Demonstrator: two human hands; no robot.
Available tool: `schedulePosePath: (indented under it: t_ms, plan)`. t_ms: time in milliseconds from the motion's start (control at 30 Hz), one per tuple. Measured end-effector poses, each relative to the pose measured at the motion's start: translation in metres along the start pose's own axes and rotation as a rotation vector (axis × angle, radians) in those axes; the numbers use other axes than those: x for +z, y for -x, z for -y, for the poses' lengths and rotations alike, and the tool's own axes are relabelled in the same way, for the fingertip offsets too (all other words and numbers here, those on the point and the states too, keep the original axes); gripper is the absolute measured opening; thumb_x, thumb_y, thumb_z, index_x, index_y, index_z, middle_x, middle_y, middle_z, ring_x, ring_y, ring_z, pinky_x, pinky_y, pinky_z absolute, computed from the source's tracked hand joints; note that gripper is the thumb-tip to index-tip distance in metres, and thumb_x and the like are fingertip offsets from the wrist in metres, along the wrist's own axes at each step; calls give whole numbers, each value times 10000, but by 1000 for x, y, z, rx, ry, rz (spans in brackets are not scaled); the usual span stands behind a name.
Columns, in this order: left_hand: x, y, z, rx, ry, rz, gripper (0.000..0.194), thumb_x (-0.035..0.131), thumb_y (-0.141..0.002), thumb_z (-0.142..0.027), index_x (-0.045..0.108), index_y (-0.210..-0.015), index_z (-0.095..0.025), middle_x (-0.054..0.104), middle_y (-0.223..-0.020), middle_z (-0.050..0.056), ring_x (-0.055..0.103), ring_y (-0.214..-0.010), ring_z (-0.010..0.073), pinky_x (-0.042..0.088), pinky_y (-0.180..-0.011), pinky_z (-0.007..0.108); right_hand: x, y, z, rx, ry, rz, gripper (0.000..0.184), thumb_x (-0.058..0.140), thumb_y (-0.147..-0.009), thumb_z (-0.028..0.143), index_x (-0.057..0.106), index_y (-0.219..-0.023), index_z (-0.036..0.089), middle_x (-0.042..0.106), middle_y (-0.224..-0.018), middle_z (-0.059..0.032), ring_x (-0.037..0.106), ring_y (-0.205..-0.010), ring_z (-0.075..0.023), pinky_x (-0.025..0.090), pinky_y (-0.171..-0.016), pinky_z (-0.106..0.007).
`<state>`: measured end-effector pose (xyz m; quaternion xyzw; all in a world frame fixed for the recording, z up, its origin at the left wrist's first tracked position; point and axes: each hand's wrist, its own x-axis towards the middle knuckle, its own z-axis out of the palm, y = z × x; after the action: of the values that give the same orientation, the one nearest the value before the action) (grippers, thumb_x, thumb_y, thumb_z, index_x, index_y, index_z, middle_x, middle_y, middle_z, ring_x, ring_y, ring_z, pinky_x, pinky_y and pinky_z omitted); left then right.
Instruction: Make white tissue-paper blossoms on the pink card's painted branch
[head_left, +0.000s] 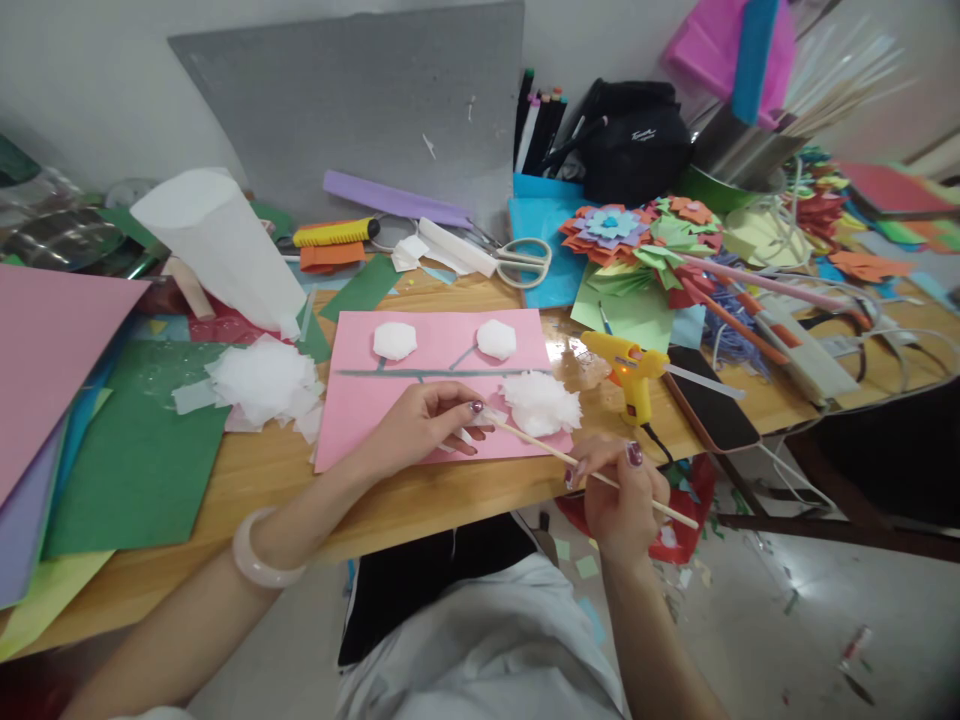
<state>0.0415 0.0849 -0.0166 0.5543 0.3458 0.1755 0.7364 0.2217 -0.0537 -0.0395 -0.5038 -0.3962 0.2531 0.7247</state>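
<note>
My right hand (626, 490) is closed around a thin wooden stick (547, 450) that slants up to the left. At the stick's tip, my left hand (427, 425) pinches a small piece of white tissue paper (489, 416). Both are above the lower part of a pink card (352, 345). On the card are a dark green line, two white padded discs (394, 341) with short stems, and a fluffy white tissue flower (541, 402) at its right edge. Part of the card's lower half is hidden by my left hand.
Left of the card, a pile of white tissue squares (264, 380) lies beside green paper (142, 450). A yellow glue gun (628, 372) with a lit orange light stands at right, near a phone (711, 400). Scissors (525, 262) and paper flowers (611, 235) lie behind.
</note>
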Motion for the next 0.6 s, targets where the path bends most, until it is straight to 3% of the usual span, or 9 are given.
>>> schedulePosePath:
  t_ms: [133, 233, 467, 600]
  plan:
    - [-1, 0, 2, 15, 25, 54, 403, 743, -791, -525, 687, -918, -147, 757, -825, 67, 718, -734, 161, 613, -673, 284, -1, 1, -1, 2, -7, -5, 410, 497, -980, 354, 694, -649, 212, 604, -536, -9, 571, -544, -149, 413, -521, -302]
    - [-2, 0, 3, 31, 11, 78, 335, 776, -781, -437, 697, -939, -152, 759, -864, 60, 719, -780, 155, 608, -685, 263, -2, 0, -2, -3, -8, -14, 410, 502, -977, 353, 695, -644, 212, 597, -530, -5, 567, -540, -146, 413, -534, -301]
    - [-2, 1, -1, 47, -40, 59, 283, 758, -793, -368, 713, -968, -150, 750, -871, 66, 712, -773, 152, 604, -696, 268, -5, -3, -1, 13, -8, -130, 421, 510, -958, 388, 669, -612, 210, 568, -495, -3, 534, -525, -141, 389, -528, -298]
    - [-1, 1, -2, 49, -60, 42, 260, 755, -794, -356, 719, -957, -157, 732, -868, 47, 698, -771, 136, 599, -723, 265, -5, -4, -1, 45, -35, -104, 427, 515, -952, 409, 655, -597, 216, 538, -480, 8, 536, -499, -140, 393, -513, -298]
